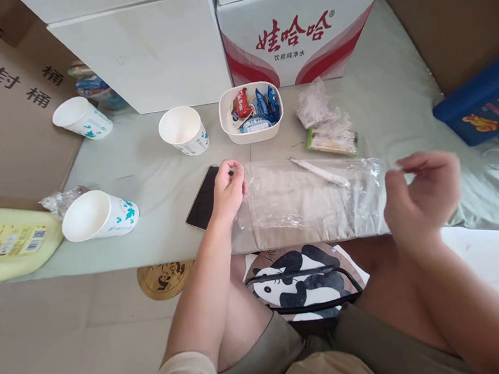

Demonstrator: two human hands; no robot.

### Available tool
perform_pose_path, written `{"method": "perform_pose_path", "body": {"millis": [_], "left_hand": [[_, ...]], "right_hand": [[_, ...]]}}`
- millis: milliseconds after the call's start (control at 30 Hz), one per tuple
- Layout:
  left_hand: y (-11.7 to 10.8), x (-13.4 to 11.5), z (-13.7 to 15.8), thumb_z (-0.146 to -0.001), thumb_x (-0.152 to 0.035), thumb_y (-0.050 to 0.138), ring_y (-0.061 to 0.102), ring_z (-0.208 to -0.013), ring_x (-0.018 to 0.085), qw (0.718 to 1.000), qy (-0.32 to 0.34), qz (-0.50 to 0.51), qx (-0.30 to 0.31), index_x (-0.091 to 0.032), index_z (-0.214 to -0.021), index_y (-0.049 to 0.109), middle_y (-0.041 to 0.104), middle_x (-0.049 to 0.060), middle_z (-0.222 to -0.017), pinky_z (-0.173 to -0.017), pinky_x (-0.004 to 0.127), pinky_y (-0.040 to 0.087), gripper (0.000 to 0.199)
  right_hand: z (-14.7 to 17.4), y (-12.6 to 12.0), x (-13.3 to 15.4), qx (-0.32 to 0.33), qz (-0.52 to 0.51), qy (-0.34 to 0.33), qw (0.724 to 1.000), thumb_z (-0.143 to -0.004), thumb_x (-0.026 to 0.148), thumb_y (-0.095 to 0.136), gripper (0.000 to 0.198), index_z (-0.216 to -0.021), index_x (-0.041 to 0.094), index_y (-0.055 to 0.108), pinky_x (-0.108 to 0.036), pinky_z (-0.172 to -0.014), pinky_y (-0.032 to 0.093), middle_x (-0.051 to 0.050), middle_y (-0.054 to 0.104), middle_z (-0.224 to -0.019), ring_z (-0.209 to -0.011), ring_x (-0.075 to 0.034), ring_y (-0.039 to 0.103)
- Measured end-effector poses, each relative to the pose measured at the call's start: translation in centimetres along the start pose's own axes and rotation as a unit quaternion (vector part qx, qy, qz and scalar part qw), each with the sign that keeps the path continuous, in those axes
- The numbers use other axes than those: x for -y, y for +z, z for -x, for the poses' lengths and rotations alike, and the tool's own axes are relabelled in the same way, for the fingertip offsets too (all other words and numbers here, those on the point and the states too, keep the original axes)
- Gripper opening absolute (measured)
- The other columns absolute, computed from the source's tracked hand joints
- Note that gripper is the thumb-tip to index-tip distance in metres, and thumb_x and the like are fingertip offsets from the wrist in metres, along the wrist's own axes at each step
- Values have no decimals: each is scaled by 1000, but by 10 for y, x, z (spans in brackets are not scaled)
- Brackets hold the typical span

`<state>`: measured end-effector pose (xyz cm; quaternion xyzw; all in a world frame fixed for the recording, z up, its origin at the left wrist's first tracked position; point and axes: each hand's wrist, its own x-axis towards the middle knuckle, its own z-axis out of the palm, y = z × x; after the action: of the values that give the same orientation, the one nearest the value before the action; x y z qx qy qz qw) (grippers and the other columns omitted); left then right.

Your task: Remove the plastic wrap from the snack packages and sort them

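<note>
A clear plastic bag (272, 199) lies stretched flat along the front of the covered table. With thumb and fingers pinched, my left hand (231, 190) grips its left end. My right hand (425, 199), a little blurred, is closed at the bag's right end; its fingertips meet the thin film there. A slim white stick-like thing (321, 172) lies slanted at the bag's upper edge; whether it is inside or on top, I cannot tell. Partly behind my left hand is a dark phone (204, 198).
Behind stand a white tub (253, 135) of wrapped snacks, a paper cup (185, 131) and crumpled plastic with a green-edged packet (332, 141). Two more cups, one a tilted cup (100, 215), are at left near a yellow jug (12, 242). White boxes (300, 29) border the back; a blue container (483, 100) is right.
</note>
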<state>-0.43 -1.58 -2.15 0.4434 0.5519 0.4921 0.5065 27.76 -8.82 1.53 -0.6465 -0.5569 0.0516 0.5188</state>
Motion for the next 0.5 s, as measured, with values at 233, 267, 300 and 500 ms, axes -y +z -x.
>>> {"method": "perform_pose_path", "body": {"millis": [233, 267, 300, 500], "left_hand": [[7, 1, -1, -94, -42, 59, 35, -33, 7, 999, 14, -27, 36, -25, -89, 47, 43, -11, -44, -37, 19, 23, 21], [9, 2, -2, -93, -43, 60, 37, -34, 8, 999, 20, -25, 41, -25, -89, 47, 43, -11, -44, -38, 19, 24, 21], [9, 4, -2, -93, -43, 60, 38, -35, 8, 998, 25, -21, 45, -25, -90, 48, 43, -11, -45, -38, 19, 25, 22], [5, 14, 1, -92, -45, 62, 46, -42, 10, 994, 57, -38, 83, -25, -88, 52, 43, -9, -48, -44, 21, 33, 23]], "right_hand": [[137, 39, 128, 727, -207, 6, 655, -87, 39, 58, 15, -85, 25, 62, -33, -72, 56, -1, 73, -86, -79, -21, 69], [158, 45, 140, 760, -196, 33, 619, -79, 45, 67, 23, -85, 23, 62, -31, -68, 54, -3, 72, -85, -78, -21, 69], [177, 49, 148, 769, -187, 70, 608, -72, 49, 74, 33, -86, 22, 61, -29, -64, 52, -4, 71, -85, -78, -22, 67], [234, 32, 154, 748, -288, 306, 514, -67, 51, 83, 51, -100, 23, 55, -21, -56, 43, 4, 63, -79, -68, -12, 57]]}}
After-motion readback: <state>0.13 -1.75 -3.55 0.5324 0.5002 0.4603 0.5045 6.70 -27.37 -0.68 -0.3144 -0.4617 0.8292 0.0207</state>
